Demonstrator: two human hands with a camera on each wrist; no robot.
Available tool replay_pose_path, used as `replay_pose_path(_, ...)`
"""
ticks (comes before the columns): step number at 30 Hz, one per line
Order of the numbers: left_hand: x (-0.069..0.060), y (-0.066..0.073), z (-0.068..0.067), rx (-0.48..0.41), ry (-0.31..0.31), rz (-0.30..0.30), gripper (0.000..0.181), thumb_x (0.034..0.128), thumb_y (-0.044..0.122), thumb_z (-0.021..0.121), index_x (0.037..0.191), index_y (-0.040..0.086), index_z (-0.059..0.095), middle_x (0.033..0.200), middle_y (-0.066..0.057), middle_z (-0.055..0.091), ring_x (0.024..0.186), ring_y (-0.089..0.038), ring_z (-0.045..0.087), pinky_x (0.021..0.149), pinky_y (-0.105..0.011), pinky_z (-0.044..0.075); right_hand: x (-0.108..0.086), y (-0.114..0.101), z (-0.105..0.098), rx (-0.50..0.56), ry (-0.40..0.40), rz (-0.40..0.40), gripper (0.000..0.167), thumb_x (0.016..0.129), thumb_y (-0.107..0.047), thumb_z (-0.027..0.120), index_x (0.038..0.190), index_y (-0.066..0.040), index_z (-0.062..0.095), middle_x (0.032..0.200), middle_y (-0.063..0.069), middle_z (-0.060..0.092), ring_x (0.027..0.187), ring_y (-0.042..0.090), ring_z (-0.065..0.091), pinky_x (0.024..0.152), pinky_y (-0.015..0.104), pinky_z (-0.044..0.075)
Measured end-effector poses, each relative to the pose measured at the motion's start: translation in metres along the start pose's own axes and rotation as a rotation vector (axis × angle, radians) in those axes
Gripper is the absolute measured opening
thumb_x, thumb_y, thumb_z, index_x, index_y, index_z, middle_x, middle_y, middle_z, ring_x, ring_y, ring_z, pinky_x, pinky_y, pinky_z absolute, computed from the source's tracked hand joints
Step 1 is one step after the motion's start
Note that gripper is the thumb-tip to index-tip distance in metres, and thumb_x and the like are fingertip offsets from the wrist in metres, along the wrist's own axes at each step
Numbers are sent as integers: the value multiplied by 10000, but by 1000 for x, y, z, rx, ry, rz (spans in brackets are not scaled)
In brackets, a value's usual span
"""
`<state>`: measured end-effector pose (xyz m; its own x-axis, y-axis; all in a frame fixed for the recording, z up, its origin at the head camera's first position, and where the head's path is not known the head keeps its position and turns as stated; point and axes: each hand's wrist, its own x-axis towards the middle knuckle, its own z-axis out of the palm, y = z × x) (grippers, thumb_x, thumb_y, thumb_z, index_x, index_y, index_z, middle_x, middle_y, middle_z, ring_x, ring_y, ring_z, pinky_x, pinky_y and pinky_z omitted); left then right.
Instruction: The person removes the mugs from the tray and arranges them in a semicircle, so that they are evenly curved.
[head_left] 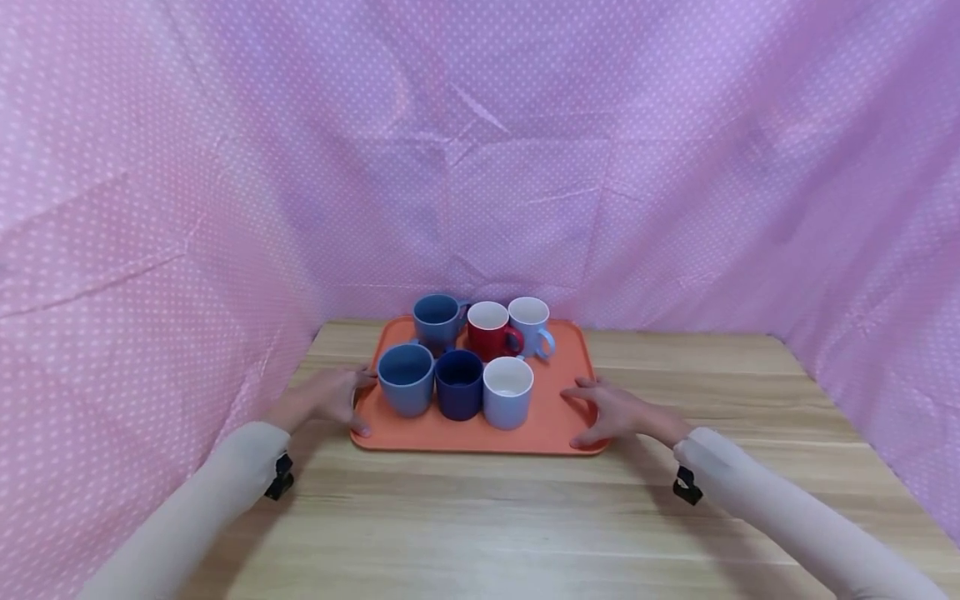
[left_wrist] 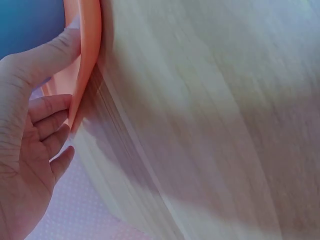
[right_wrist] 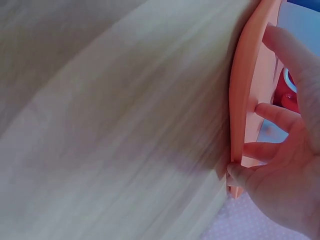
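Orange tray (head_left: 553,421), white-dotted pink cloth (head_left: 480,167)

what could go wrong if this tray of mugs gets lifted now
The six mugs crowd the left and middle of the orange tray, so it might dip leftward. The navy mug stands very close to its neighbours, so a jolt could knock them together.

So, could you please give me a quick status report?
Left hand and right hand touching opposite ends of orange tray. Six mugs aboard, upright. Dotted cloth close behind; nothing visibly blocking.
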<state>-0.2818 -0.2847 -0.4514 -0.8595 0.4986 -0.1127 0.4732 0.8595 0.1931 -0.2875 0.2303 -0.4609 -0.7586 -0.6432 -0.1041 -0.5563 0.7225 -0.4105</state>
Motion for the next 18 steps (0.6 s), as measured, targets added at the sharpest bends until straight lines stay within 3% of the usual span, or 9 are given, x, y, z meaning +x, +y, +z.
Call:
replay_pose_path(8, 1, 7, 5, -28, 7, 24, 928, 643, 372, 951, 1409, -4, 588, 1483, -309, 506, 1310, -487, 551, 1062, -610, 478, -8, 1, -9, 7, -106, 33, 907, 800, -473, 834, 1532, -102, 449, 1610, 342, 282, 1447, 682, 148, 1078, 821, 270)
replay_pose_path(18, 9, 10, 5, -160, -23, -61, 1066, 582, 230, 992, 1504, 54, 489, 1543, -201, 491, 1398, -408, 490, 1157, -596, 391, -2, -1, -19, -91, -169, 16, 899, 807, -472, 822, 1537, -106, 446, 1606, 317, 319, 1481, 604, 205, 1119, 768, 292)
